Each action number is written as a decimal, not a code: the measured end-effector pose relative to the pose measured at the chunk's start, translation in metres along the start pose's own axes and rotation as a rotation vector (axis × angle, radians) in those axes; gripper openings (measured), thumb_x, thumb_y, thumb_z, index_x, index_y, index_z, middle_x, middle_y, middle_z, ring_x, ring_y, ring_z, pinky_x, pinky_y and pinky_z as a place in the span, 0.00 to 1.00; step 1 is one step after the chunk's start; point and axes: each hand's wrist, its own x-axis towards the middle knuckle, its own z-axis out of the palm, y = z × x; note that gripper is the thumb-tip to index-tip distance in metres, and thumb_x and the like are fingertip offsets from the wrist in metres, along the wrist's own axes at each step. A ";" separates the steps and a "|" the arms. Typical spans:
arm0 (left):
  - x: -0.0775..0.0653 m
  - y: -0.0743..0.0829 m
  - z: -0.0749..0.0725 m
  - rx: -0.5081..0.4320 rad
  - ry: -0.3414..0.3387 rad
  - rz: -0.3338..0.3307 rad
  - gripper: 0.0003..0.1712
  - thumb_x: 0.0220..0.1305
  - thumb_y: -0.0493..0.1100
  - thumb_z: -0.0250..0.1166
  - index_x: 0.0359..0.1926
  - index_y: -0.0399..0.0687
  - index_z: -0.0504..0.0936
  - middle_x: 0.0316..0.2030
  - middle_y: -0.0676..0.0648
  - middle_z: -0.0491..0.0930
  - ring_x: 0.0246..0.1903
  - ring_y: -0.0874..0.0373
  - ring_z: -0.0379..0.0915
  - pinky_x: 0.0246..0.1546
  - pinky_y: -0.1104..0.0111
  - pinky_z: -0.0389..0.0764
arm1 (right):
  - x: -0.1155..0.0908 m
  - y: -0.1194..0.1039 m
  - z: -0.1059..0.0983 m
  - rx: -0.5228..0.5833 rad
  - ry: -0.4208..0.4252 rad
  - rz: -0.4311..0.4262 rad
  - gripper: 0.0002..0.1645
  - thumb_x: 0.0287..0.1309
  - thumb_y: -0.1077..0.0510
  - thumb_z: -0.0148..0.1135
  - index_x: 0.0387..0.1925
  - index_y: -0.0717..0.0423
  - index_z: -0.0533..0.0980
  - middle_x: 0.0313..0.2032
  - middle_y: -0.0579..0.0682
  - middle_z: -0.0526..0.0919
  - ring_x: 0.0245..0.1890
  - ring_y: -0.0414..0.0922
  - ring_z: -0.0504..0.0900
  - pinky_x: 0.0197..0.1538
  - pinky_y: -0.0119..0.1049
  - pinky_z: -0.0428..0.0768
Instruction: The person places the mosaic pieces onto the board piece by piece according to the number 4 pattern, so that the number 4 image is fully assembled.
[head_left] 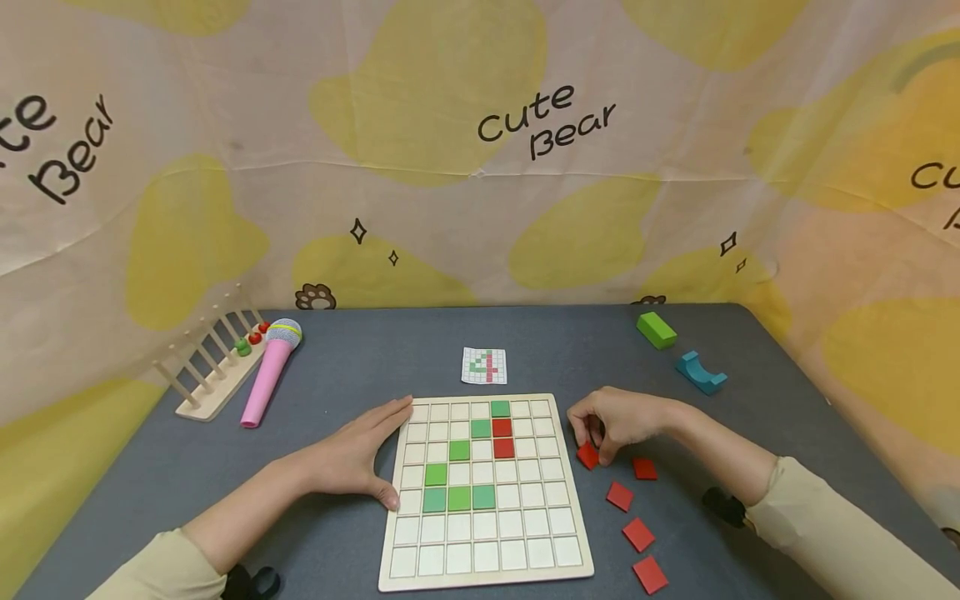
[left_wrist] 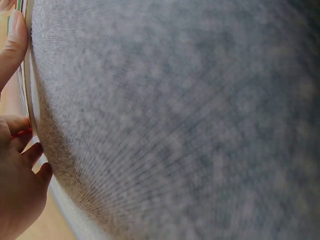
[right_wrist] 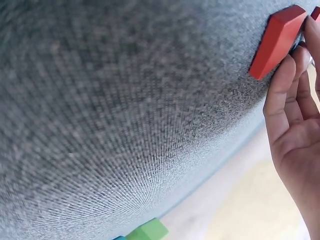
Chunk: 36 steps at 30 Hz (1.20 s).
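A wooden grid board [head_left: 486, 580] with white squares lies in the middle of the table, bearing several green tiles [head_left: 459, 498] and two red tiles [head_left: 502, 437]. Along its left edge rests my left hand [head_left: 348, 457], fingers extended toward the upper corner and thumb lower down. Just right of the board, my right hand [head_left: 618, 421] pinches a red square tile [head_left: 588, 455] between thumb and fingers, low over the table. Near that hand lies another red tile [head_left: 644, 468], which appears large in the right wrist view [right_wrist: 277, 42]. More red tiles [head_left: 638, 534] run down toward the front.
Behind the board lies a small card [head_left: 484, 366] printed with a green and red grid pattern. At the left stand a wooden peg rack [head_left: 217, 387] with beads and a pink toy microphone [head_left: 268, 379]. A green block [head_left: 657, 331] and a blue arch block [head_left: 701, 373] sit back right.
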 end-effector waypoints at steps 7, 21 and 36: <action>0.001 -0.001 0.001 -0.012 -0.014 -0.019 0.74 0.34 0.71 0.77 0.76 0.39 0.55 0.78 0.40 0.49 0.76 0.37 0.49 0.70 0.39 0.59 | 0.000 0.001 0.000 0.001 0.040 0.022 0.13 0.44 0.64 0.76 0.26 0.53 0.76 0.23 0.44 0.77 0.23 0.36 0.74 0.29 0.29 0.76; 0.000 -0.002 0.002 -0.010 -0.004 -0.008 0.74 0.34 0.72 0.77 0.75 0.38 0.55 0.78 0.39 0.50 0.76 0.36 0.50 0.69 0.38 0.59 | -0.001 -0.003 -0.005 0.002 0.036 -0.007 0.06 0.54 0.62 0.70 0.29 0.52 0.78 0.26 0.42 0.80 0.26 0.34 0.75 0.33 0.27 0.76; 0.000 -0.003 0.002 0.012 0.019 0.014 0.74 0.34 0.72 0.76 0.75 0.37 0.56 0.77 0.37 0.52 0.74 0.34 0.52 0.68 0.38 0.60 | 0.013 -0.018 -0.008 0.021 0.080 -0.086 0.09 0.59 0.61 0.65 0.42 0.51 0.82 0.29 0.44 0.79 0.29 0.36 0.75 0.34 0.27 0.75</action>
